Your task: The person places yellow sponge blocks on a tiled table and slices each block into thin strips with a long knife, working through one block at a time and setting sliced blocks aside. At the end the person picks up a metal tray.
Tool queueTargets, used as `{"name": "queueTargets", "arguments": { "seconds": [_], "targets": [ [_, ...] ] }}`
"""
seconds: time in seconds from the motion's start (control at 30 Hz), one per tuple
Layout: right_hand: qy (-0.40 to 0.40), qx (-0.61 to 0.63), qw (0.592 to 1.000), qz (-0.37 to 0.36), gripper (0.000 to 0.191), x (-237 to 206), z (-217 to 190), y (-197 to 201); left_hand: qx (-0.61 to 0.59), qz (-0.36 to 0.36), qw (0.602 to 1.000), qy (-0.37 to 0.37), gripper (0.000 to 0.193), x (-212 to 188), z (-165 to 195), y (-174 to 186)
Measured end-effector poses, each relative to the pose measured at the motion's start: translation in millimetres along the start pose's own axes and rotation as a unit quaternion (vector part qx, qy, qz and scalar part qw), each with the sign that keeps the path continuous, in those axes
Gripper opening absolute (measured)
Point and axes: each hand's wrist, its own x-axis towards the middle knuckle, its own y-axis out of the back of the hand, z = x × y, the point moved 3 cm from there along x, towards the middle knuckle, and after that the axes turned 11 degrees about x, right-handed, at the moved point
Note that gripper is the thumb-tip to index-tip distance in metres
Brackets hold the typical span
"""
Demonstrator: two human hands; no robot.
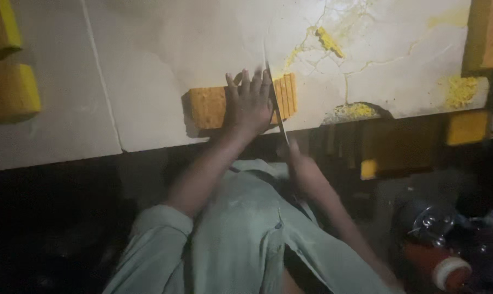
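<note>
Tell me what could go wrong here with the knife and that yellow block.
The knife blade runs right beside the left hand pressing the yellow block, so a slip might cut the fingers. The block sits near the slab edge and could slide off. Dim light and the blurred right hand make aiming harder.

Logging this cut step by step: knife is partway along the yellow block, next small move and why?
Probably draw the knife down for one more slice beside the last. The left hand presses the yellow block flat on the pale slab, cut slices stand on the blade's far side, and the right hand grips the handle.
</note>
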Motion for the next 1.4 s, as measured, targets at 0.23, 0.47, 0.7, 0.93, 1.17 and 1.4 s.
{"name": "queueTargets", "arguments": {
  "seconds": [0.23,0.47,0.7,0.93,1.17,1.4],
  "targets": [
    [-0.053,-0.08,0.995,0.006,0.061,7,115,-46,-0.007,-0.042,0.999,0.021,0.065,1,3,-12],
    [-0.146,-0.046,0.988,-0.007,0.041,97,67,-16,0.033,-0.02,0.999,0.033,0.068,-2,0,-22],
    [-0.151,-0.025,0.986,-0.065,0.077,-11,-18,-9,-0.02,-0.044,0.999,0.009,0.067,-6,-9,-1],
    [-0.088,-0.106,0.99,0.004,0.077,26,102,-57,-0.012,-0.041,0.999,0.021,0.067,-8,-7,-19],
    [-0.356,0.333,0.869,0.088,0.068,96,42,-21,0.152,-0.047,0.987,0.008,0.074,-6,-13,-29],
    [-0.249,-0.092,0.954,-0.137,0.079,-31,11,-21,-0.005,-0.092,0.996,0.022,0.067,-11,-17,-7]
  ]
}}
